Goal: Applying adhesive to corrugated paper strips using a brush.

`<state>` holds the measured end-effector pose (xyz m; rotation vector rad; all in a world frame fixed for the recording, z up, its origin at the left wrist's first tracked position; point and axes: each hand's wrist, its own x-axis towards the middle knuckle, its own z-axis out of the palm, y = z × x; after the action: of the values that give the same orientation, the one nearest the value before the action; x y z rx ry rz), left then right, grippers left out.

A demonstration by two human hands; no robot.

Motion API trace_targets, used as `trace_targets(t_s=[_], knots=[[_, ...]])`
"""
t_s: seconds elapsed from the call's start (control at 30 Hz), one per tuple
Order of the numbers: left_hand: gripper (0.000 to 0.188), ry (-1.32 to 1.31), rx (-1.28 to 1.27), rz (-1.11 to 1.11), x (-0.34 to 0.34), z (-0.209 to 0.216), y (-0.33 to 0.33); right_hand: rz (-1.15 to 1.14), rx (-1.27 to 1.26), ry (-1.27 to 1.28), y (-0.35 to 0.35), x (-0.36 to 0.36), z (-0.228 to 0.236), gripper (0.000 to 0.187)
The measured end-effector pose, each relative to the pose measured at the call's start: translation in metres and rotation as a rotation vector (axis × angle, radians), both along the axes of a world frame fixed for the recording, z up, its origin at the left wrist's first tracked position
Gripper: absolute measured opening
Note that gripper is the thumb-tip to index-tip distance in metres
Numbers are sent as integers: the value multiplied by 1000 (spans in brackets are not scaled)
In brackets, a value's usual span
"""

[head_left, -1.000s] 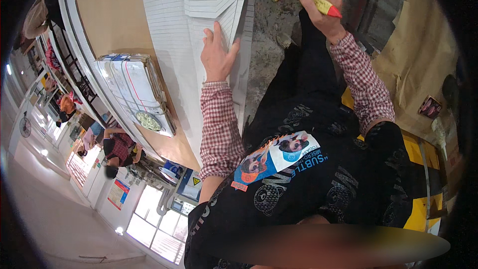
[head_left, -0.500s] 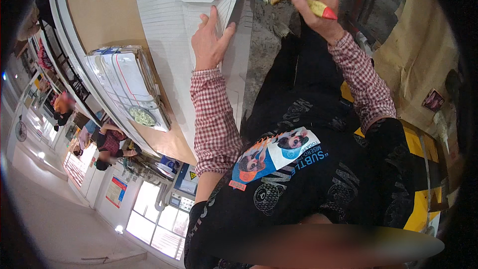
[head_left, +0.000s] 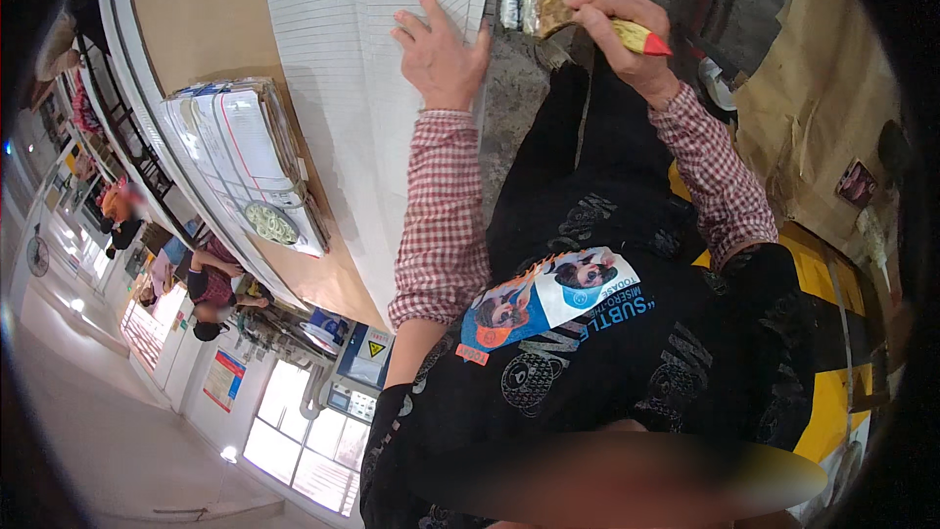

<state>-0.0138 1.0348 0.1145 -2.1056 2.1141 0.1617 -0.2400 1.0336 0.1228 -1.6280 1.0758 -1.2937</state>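
One hand of yours, the right hand (head_left: 627,27), clamps a yellow-handled paintbrush (head_left: 544,6), bristles pointed toward layered white sheets (head_left: 328,88). Your left hand (head_left: 443,61) spreads over those sheets, fingers apart, contact impossible to tell. Beyond, a strapped paper bundle (head_left: 220,147) sits beside them on a tan tabletop (head_left: 186,15); grey floor (head_left: 517,78) shows below the brush.

Bright windows (head_left: 325,431) in a pale wall (head_left: 256,387), grey floor (head_left: 514,73).
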Motion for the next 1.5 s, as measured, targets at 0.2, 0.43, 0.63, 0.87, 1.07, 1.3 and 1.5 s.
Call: trace_targets(t_s=[0.2, 0.43, 0.63, 0.87, 1.07, 1.3, 1.5], knots=[[106, 164, -53, 188, -5, -25, 61, -95, 34, 44, 9, -9, 2, 11], [94, 205, 140, 125, 44, 7, 71, -50, -23, 56, 11, 5, -1, 13], [76, 345, 266, 30, 68, 24, 53, -238, -424, -771, -19, 48, -35, 14], [75, 382, 301, 6, 74, 31, 41, -25, -46, 71, 33, 35, -14, 12], [75, 361, 330, 8, 74, 30, 41, -51, -143, 45, 15, 31, 6, 8], [76, 203, 231, -47, 64, 21, 50, -48, -27, 18, 35, 39, -19, 11], [85, 71, 97, 31, 42, 2, 67, 24, 129, -19, 63, 27, -2, 12]])
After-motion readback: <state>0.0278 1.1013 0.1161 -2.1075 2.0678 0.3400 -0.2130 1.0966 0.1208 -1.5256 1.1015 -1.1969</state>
